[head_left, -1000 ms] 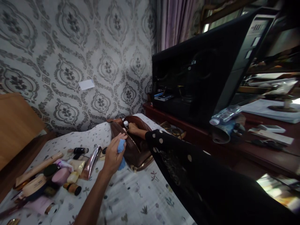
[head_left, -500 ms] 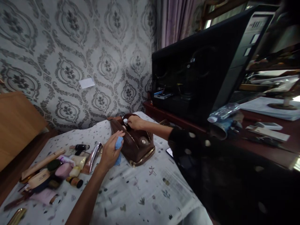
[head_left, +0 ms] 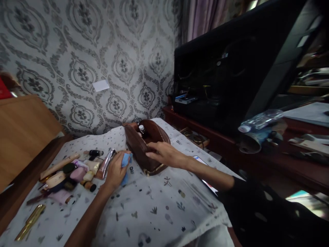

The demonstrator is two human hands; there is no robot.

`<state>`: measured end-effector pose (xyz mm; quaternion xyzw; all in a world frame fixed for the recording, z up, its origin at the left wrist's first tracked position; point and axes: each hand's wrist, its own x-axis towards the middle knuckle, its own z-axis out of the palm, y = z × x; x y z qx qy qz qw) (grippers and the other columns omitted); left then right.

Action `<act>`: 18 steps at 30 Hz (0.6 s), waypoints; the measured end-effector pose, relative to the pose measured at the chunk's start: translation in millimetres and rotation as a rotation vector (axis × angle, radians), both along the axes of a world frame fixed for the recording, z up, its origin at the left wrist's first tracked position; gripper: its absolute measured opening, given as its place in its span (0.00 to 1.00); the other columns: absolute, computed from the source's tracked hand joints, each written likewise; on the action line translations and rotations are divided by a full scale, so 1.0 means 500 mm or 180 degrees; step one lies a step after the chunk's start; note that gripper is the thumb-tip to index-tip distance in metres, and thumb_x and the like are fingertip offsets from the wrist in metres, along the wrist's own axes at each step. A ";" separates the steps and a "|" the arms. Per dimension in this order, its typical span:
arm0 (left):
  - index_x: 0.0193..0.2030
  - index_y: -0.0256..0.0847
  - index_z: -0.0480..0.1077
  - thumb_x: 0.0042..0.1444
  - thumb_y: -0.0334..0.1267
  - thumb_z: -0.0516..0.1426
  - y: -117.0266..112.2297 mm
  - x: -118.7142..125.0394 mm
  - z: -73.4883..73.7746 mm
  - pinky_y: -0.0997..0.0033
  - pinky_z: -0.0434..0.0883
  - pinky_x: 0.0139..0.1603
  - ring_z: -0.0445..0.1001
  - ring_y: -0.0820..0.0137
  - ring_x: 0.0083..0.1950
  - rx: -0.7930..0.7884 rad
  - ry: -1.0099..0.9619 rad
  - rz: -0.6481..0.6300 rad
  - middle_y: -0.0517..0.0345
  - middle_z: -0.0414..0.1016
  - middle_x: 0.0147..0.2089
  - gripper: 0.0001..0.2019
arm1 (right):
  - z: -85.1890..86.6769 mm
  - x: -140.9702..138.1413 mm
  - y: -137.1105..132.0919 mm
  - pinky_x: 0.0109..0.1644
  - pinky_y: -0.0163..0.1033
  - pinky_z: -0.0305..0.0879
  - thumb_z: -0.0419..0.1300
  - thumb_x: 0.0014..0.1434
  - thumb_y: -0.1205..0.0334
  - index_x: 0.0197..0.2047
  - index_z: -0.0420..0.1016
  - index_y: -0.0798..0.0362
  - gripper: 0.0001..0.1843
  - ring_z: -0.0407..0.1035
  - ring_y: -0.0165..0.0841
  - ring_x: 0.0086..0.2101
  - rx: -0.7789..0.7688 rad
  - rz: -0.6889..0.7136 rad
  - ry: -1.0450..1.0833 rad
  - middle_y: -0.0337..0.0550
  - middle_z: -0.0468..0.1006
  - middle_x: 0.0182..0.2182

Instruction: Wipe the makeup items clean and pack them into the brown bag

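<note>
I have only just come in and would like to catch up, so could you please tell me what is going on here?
A person is working at an open brown bag on a patterned sheet. The left hand holds a blue cloth beside the bag. The right hand is over the bag's near side, with nothing visible in its grasp. A white-capped bottle shows inside the bag, and cosmetics lie clustered to the left.

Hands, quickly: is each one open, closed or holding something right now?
Left hand: closed, holding a blue cloth.
Right hand: open, at the brown bag; whether it touches cannot be told.
</note>
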<state>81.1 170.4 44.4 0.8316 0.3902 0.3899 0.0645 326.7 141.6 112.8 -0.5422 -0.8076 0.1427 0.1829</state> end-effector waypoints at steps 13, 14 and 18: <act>0.39 0.41 0.71 0.62 0.35 0.50 -0.033 -0.124 -0.081 0.59 0.71 0.47 0.74 0.61 0.43 -0.0126 0.0451 0.0431 0.52 0.76 0.38 0.09 | 0.000 -0.115 0.137 0.39 0.38 0.75 0.64 0.57 0.66 0.50 0.71 0.56 0.17 0.76 0.34 0.33 -0.1672 -0.0548 0.3236 0.45 0.81 0.35; 0.40 0.40 0.71 0.61 0.34 0.50 -0.033 -0.131 -0.083 0.58 0.70 0.49 0.74 0.60 0.45 -0.0089 0.0491 0.0588 0.50 0.76 0.41 0.09 | -0.005 -0.110 0.140 0.39 0.40 0.75 0.64 0.57 0.66 0.51 0.70 0.55 0.18 0.76 0.34 0.33 -0.1753 -0.0572 0.3280 0.45 0.81 0.36; 0.52 0.39 0.70 0.59 0.32 0.52 -0.025 -0.158 -0.084 0.56 0.70 0.52 0.71 0.54 0.54 -0.0001 0.0768 0.1573 0.44 0.74 0.51 0.14 | -0.012 -0.098 0.137 0.49 0.48 0.74 0.63 0.56 0.64 0.58 0.64 0.56 0.27 0.76 0.39 0.43 -0.0903 -0.0671 0.2829 0.51 0.79 0.44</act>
